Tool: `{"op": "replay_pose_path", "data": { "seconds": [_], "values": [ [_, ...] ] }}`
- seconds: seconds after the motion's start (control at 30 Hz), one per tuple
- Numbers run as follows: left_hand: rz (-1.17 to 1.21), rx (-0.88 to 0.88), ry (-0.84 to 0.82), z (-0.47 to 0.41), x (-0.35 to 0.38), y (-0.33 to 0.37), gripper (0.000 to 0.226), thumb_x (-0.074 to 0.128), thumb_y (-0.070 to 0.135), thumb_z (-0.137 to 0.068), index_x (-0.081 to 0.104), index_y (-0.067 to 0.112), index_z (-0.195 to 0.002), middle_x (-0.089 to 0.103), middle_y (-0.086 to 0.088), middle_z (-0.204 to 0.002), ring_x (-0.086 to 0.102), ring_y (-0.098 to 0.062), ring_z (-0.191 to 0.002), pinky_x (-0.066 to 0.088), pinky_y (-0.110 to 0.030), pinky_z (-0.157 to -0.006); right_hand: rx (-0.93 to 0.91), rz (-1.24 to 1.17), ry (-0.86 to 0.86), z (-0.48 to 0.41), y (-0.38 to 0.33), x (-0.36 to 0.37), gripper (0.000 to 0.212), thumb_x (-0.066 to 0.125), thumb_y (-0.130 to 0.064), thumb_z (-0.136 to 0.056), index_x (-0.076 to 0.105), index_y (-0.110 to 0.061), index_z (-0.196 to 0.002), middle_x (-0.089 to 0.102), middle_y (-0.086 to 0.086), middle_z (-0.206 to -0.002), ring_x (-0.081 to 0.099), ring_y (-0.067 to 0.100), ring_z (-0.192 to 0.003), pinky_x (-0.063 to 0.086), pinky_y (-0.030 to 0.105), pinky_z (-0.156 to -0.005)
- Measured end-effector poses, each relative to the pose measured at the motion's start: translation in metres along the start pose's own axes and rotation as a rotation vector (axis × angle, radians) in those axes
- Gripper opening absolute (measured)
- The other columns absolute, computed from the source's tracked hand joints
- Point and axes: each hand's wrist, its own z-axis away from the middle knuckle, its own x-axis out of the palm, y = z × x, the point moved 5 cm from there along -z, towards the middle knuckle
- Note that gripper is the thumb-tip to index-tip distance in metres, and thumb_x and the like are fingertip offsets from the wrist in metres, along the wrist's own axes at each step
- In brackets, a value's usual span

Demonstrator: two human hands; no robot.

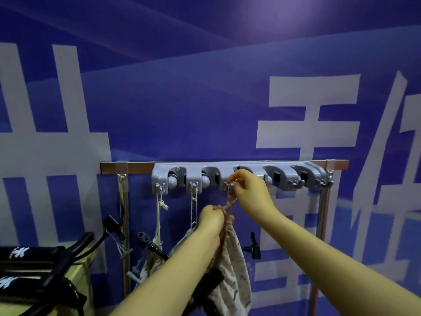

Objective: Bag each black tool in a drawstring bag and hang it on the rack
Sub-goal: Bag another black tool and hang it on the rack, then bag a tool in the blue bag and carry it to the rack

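Rack: a grey plastic rack (282, 176) on a rail against the blue wall, with five hooks along its lower edge.
First bag: a pale patterned bag (149, 263) that hangs by its cord from the leftmost hook.
Second bag: (182, 241) hangs by its cord from the next hook, just beside the first.
Third bag: (230, 265) is below the middle hook. Its cord (229, 202) runs up to that hook.
Left hand: (210, 218) is closed round the gathered neck of the third bag and bears its weight.
Right hand: (248, 192) pinches the cord loop at the middle hook. Whether the loop is seated I cannot tell.
Black tool: a dark shape (211, 281) low in the third bag, partly behind the forearm, is likely the tool.
Free hooks: the fourth hook (293, 184) and the fifth hook (324, 184) are bare.
Progress: two bags are hung and the third is at the hook, not yet let go. Any tools left over are out of sight.
Desk: (85, 267) at the lower left carries black straps (29, 252).
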Motion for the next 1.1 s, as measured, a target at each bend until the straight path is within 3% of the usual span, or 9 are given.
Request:
{"op": "replay_pose_path", "data": {
  "seconds": [0.13, 0.23, 0.33, 0.43, 0.57, 0.67, 0.8, 0.97, 1.1],
  "values": [
    [-0.114, 0.080, 0.005, 0.001, -0.003, 0.019, 0.032, 0.038, 0.019, -0.097, 0.050, 0.014, -0.068, 0.060, -0.007, -0.074, 0.053, -0.023, -0.070, 0.036, -0.026, -0.055, -0.063, 0.187, 0.112, 0.007, -0.010, -0.005, 0.017, 0.045, -0.007, -0.093, 0.061, -0.012, -0.098, 0.059, -0.001, -0.084, 0.051, 0.012, -0.063, 0.043, 0.028, -0.057],
    [-0.099, 0.074, -0.052, 0.014, -0.005, 0.027, 0.031, 0.036, 0.015, -0.098, 0.048, 0.014, -0.070, 0.056, -0.003, -0.063, 0.053, -0.017, -0.062, 0.035, -0.024, -0.054, -0.111, 0.191, 0.180, 0.014, -0.020, -0.008, 0.018, 0.046, -0.007, -0.092, 0.061, -0.011, -0.100, 0.058, 0.001, -0.095, 0.052, 0.013, -0.074, 0.043, 0.026, -0.062],
    [-0.110, 0.092, -0.082, 0.024, -0.012, 0.032, 0.025, 0.036, 0.015, -0.098, 0.050, 0.013, -0.077, 0.057, -0.002, -0.065, 0.055, -0.016, -0.063, 0.037, -0.025, -0.057, -0.187, 0.184, 0.201, 0.021, -0.037, -0.004, 0.016, 0.048, -0.006, -0.090, 0.061, -0.010, -0.099, 0.059, 0.003, -0.095, 0.054, 0.018, -0.086, 0.047, 0.034, -0.072],
    [-0.106, 0.096, -0.049, 0.037, -0.033, 0.037, 0.019, 0.038, 0.013, -0.096, 0.053, 0.009, -0.085, 0.058, -0.003, -0.063, 0.057, -0.020, -0.065, 0.040, -0.025, -0.058, -0.216, 0.152, 0.156, 0.029, -0.057, 0.008, 0.015, 0.048, -0.007, -0.090, 0.061, -0.009, -0.096, 0.060, 0.005, -0.095, 0.055, 0.022, -0.086, 0.049, 0.042, -0.074],
    [-0.084, 0.087, 0.015, 0.060, -0.070, 0.048, 0.030, 0.036, 0.011, -0.097, 0.050, 0.011, -0.071, 0.057, -0.007, -0.066, 0.054, -0.018, -0.060, 0.039, -0.023, -0.054, -0.230, 0.078, 0.095, 0.038, -0.079, 0.021, 0.014, 0.048, -0.005, -0.089, 0.061, -0.008, -0.093, 0.059, 0.004, -0.091, 0.053, 0.021, -0.081, 0.046, 0.041, -0.072],
    [-0.099, 0.093, 0.094, 0.088, -0.124, 0.055, 0.030, 0.037, 0.012, -0.097, 0.049, 0.012, -0.070, 0.056, -0.005, -0.067, 0.051, -0.014, -0.055, 0.039, -0.020, -0.047, -0.252, 0.033, 0.035, 0.056, -0.107, 0.043, 0.012, 0.048, -0.006, -0.089, 0.060, -0.010, -0.090, 0.060, 0.006, -0.088, 0.055, 0.024, -0.080, 0.045, 0.040, -0.069],
    [-0.118, 0.103, 0.236, 0.131, -0.207, 0.057, 0.029, 0.038, 0.012, -0.096, 0.048, 0.013, -0.069, 0.056, -0.004, -0.068, 0.050, -0.014, -0.057, 0.038, -0.021, -0.054, -0.281, -0.046, -0.090, 0.090, -0.150, 0.091, 0.015, 0.049, -0.008, -0.089, 0.062, -0.012, -0.092, 0.063, 0.005, -0.087, 0.055, 0.022, -0.077, 0.043, 0.036, -0.067],
    [-0.160, 0.039, 0.432, 0.198, -0.319, 0.041, 0.027, 0.040, 0.010, -0.093, 0.049, 0.014, -0.068, 0.055, -0.002, -0.067, 0.049, -0.012, -0.055, 0.037, -0.021, -0.053, -0.349, -0.104, -0.403, 0.155, -0.214, 0.165, 0.015, 0.054, -0.016, -0.090, 0.065, -0.010, -0.097, 0.069, 0.009, -0.099, 0.061, 0.027, -0.093, 0.048, 0.037, -0.080],
    [-0.198, -0.012, 0.598, 0.263, -0.404, 0.017, 0.026, 0.039, 0.008, -0.093, 0.048, 0.013, -0.069, 0.057, -0.003, -0.068, 0.051, -0.013, -0.057, 0.039, -0.022, -0.054, -0.422, -0.065, -0.658, 0.220, -0.257, 0.218, 0.018, 0.055, -0.024, -0.091, 0.066, -0.014, -0.101, 0.070, 0.007, -0.102, 0.063, 0.024, -0.097, 0.048, 0.034, -0.081]
  ]
}}
